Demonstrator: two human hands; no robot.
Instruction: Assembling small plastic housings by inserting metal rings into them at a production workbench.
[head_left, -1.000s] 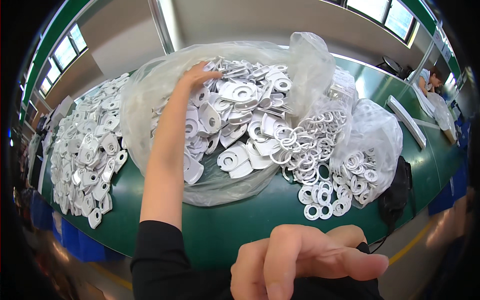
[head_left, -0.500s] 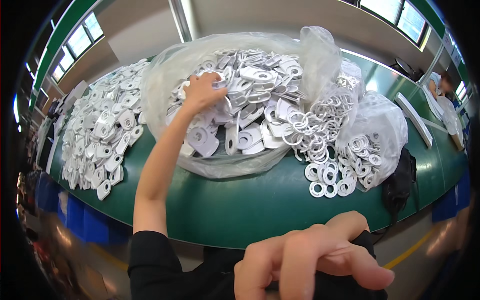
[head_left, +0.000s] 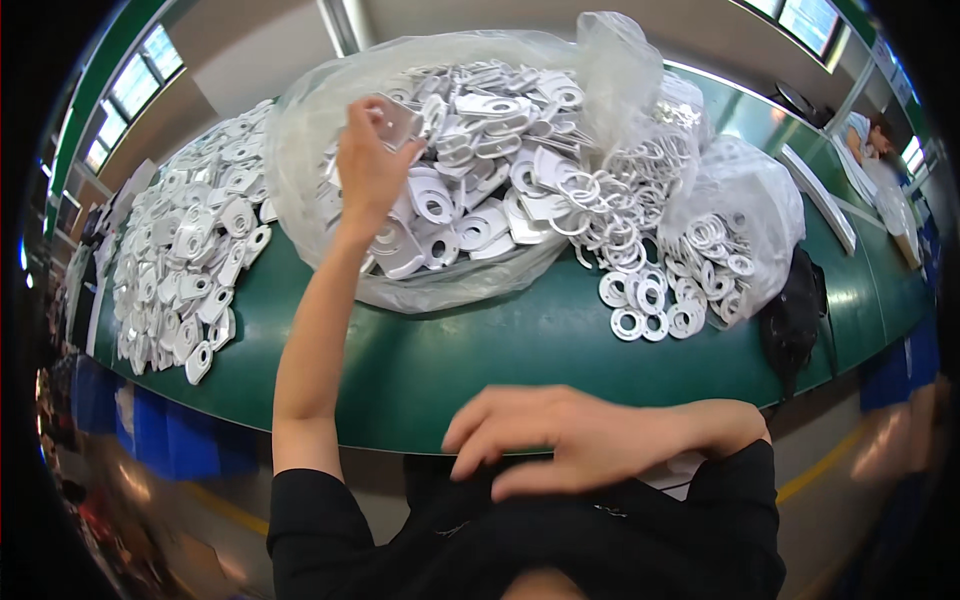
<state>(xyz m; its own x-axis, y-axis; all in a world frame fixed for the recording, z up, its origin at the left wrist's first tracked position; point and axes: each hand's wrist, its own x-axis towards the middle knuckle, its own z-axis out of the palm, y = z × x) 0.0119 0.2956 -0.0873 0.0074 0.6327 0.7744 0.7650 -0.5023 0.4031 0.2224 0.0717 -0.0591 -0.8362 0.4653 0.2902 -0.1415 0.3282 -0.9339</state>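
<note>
Plate in left hand, partly hidden | right hand blurred

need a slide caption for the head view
Left hand holding a white part at an open bag of similar parts, right hand empty near the green table.

On the desk before me, a bag holds heaped plates; above its left part, one plate is in my left fingers. Left of the bag lies a loose pile; right, rings, then a second bag. My right fingers are by the near edge.
</note>
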